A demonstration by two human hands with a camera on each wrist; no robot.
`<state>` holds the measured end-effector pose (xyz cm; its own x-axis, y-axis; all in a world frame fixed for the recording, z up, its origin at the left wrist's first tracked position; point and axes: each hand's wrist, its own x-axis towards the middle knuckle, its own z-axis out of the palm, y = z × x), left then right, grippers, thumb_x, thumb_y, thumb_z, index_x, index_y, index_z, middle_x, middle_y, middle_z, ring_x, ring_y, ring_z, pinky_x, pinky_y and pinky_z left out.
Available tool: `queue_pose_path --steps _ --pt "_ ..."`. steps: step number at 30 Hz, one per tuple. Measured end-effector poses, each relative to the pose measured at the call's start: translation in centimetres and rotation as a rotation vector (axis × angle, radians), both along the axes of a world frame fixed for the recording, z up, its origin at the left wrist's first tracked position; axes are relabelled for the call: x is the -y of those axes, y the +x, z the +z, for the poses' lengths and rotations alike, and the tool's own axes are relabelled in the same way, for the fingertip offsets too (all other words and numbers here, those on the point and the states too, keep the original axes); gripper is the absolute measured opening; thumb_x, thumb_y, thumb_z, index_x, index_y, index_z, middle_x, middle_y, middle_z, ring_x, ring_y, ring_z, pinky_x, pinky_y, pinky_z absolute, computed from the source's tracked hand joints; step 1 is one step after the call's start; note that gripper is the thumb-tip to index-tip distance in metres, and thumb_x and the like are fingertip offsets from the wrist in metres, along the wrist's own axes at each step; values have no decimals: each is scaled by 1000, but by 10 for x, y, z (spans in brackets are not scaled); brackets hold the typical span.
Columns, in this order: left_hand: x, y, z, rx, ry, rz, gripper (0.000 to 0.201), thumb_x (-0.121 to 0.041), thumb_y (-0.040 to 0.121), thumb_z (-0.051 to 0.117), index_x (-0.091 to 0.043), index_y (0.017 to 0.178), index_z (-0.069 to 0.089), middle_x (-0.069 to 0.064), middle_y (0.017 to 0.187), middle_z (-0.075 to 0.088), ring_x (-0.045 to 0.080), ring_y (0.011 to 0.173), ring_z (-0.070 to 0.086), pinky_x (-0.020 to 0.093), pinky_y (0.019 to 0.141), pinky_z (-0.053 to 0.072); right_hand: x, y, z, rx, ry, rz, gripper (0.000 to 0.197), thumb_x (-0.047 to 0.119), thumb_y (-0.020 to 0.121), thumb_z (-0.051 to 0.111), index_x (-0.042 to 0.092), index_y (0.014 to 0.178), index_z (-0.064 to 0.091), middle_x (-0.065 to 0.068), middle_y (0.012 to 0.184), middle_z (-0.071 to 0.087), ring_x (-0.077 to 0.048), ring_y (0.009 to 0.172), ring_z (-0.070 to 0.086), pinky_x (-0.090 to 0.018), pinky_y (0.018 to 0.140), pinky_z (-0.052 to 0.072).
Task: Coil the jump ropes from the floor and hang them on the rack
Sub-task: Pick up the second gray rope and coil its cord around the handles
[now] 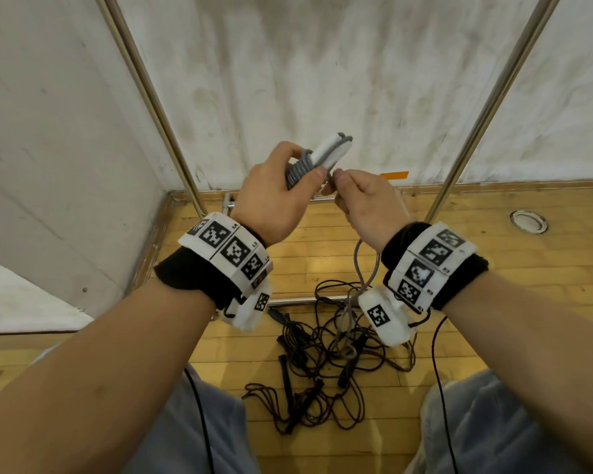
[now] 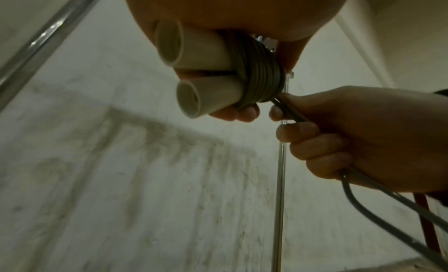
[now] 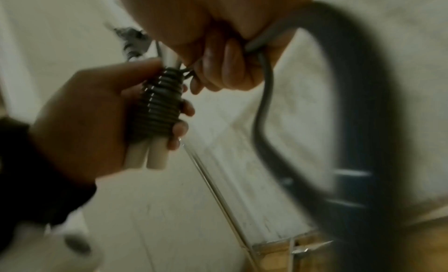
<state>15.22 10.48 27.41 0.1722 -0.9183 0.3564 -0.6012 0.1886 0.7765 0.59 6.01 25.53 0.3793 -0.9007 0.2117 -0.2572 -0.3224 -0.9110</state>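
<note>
Fingers of the left hand (image 1: pixel 274 196) wrap the white handles (image 1: pixel 329 150) bound in grey rope (image 1: pixel 298 171), while the right hand (image 1: pixel 367 203) at three o'clock pinches its loose strand, black ropes (image 1: pixel 322 364) tangled at six o'clock on the floor (image 1: pixel 493 285).

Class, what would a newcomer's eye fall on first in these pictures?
At centre, the left hand grips two white plastic handles bound by grey cord coils, while the right hand pinches the loose cord. Below, dark tangled jump ropes lie on the wooden floor.

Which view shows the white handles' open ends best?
The left wrist view: both hollow ends of the white handles face the camera. The head view shows only their far tips above the coil; the right wrist view shows them blurred, side-on.
</note>
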Motion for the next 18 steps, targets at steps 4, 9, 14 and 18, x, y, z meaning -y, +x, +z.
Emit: queue_pose_path --steps 4,9,14,18 --pt "0 1 3 -79 -5 -20 22 -43 86 53 -24 98 54 10 81 66 29 65 62 50 61 53 -2 2 2 -134 -98 33 35 23 100 38 18 72 57 6 55 40 -7 49 36 -27 54 29" --pt "5 3 2 -31 1 2 28 -39 90 51 -22 111 54 6 83 65 26 70 62 47 69 53 -1 9 7 -128 76 37 47 34 100 36 16 60 50 3 53 41 -14 48 38 -33 57 40" --pt "12 9 -7 159 8 42 33 -37 93 50 -29 125 46 -5 79 61 15 67 58 33 60 47 1 8 8 -300 -49 -32 50 38 98 38 11 59 50 5 48 39 -4 39 36 -20 47 28" --pt "16 16 -15 344 74 70 32 -39 94 49 -27 124 46 -10 78 53 17 68 52 29 58 35 0 5 8 -498 -117 19 37 31 95 47 7 67 49 2 54 38 -11 47 36 -26 48 27"
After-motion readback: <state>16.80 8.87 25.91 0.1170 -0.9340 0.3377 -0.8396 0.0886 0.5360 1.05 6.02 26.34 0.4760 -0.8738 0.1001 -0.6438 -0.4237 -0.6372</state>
